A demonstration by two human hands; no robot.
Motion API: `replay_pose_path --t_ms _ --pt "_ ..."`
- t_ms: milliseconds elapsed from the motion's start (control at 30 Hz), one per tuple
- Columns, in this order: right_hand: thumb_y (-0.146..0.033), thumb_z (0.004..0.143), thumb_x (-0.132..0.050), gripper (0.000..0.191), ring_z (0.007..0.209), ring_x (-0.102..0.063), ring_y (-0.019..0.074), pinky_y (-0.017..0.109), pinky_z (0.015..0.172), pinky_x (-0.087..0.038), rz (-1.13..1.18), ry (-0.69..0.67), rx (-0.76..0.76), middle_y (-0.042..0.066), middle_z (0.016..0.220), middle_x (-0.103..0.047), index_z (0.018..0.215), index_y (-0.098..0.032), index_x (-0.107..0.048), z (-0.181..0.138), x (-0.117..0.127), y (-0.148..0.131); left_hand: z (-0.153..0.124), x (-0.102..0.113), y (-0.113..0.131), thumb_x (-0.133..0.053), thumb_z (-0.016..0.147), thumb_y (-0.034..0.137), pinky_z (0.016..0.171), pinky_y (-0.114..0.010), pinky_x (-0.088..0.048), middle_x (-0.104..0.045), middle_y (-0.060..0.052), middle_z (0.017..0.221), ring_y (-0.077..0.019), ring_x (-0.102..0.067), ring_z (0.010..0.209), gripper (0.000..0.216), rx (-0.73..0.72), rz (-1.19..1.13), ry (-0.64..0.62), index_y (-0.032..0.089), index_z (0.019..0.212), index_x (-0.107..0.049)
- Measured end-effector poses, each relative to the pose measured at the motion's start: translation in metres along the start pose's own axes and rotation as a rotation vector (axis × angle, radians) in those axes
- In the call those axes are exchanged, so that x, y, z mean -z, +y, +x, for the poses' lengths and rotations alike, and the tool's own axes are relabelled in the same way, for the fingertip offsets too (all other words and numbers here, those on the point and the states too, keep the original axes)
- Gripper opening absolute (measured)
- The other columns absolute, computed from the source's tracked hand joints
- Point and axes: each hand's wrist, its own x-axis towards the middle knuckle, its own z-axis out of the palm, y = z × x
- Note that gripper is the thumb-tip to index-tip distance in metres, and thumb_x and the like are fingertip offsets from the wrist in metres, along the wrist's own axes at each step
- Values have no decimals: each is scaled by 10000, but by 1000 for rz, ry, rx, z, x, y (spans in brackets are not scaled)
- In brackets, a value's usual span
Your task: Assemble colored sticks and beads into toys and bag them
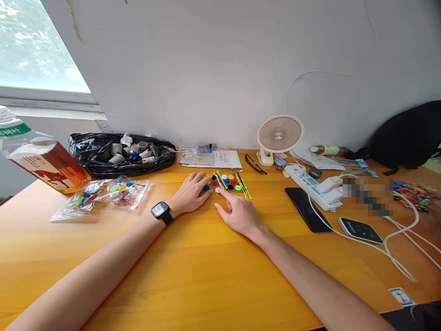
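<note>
Both my arms reach forward over a wooden table point(193, 266). My left hand point(191, 193), with a black watch on its wrist, lies flat, fingers stretched out onto a small cluster of coloured plastic discs point(230, 182). Thin coloured sticks point(243, 185) lie among and beside the discs. My right hand point(238, 210) rests on the table just below the cluster, its index finger extended and touching a pale disc at the near edge. Neither hand holds anything.
Clear bags of coloured parts point(103, 195) and a black bag point(120, 154) lie at left, with a bottle point(41, 161). A small fan point(279, 138), glasses, power strip point(317, 186), phone point(308, 209), cables and another device point(360, 230) crowd the right.
</note>
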Motion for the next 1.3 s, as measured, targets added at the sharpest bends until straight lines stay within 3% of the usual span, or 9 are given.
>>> replay_pose_path --t_ms 133,233,400,533,667,833,967,1100,1300 --pt "-418 1014 -614 491 880 -756 246 320 742 -489 -57 11 -60 79 1035 -817 1465 -228 -650 0 0 0 -3 4 2 -510 1068 364 1248 -582 -371 -419 -153 1670 -362 -400 1508 591 -8 -26 -8 247 1643 -440" --pt "-423 1033 -582 483 1017 -759 266 333 820 -520 -95 -15 -27 87 1206 -801 1480 -247 -640 0 -1 0 -3 7 4 -512 1077 466 1258 -623 -343 -289 -87 1759 -390 -329 1560 586 -58 -50 -78 333 1643 -443" --pt "-433 1042 -561 488 1139 -742 285 361 918 -540 -112 -19 -30 94 1321 -768 1467 -208 -643 -1 -2 0 -2 7 7 -435 1097 555 1268 -597 -352 -417 -69 1702 -388 -368 1536 538 -54 -31 -87 302 1550 -577" --pt "-440 1038 -567 458 1076 -757 280 356 885 -538 -111 -13 -39 105 1253 -789 1406 -195 -685 0 -3 1 -1 6 7 -430 1108 520 1279 -566 -359 -462 -80 1671 -356 -399 1524 518 -74 -45 -28 276 1539 -580" --pt "-435 1024 -594 509 978 -766 266 342 803 -525 -113 5 -57 96 1143 -810 1474 -200 -634 1 -3 0 -1 4 5 -464 1098 512 1269 -582 -372 -452 -93 1679 -374 -401 1526 541 -72 -46 -25 262 1571 -542" --pt "-448 1030 -589 439 941 -761 264 343 776 -509 -132 27 -69 99 1085 -813 1366 -192 -706 -1 -4 -1 -1 3 4 -492 1089 499 1266 -566 -384 -505 -109 1640 -375 -426 1512 521 -65 -43 -1 214 1512 -595" --pt "-434 1019 -606 451 928 -765 276 351 766 -502 -137 51 -68 97 1055 -814 1388 -190 -691 -1 -5 0 -2 5 5 -504 1085 492 1271 -608 -356 -417 -69 1706 -391 -335 1570 529 -90 -45 -25 264 1560 -545" --pt "-439 1020 -604 370 883 -763 264 344 753 -488 -140 59 -70 90 1019 -818 1264 -202 -749 -1 -5 0 -2 5 6 -471 1098 494 1258 -616 -364 -497 -61 1652 -388 -370 1537 499 -73 -30 -33 279 1536 -570" --pt "-452 1015 -610 413 843 -754 254 330 699 -454 -171 68 -79 79 978 -819 1336 -215 -718 -1 -2 -2 -2 2 5 -518 1082 486 1222 -592 -415 -532 -114 1609 -364 -437 1468 549 -70 -24 55 242 1573 -516"
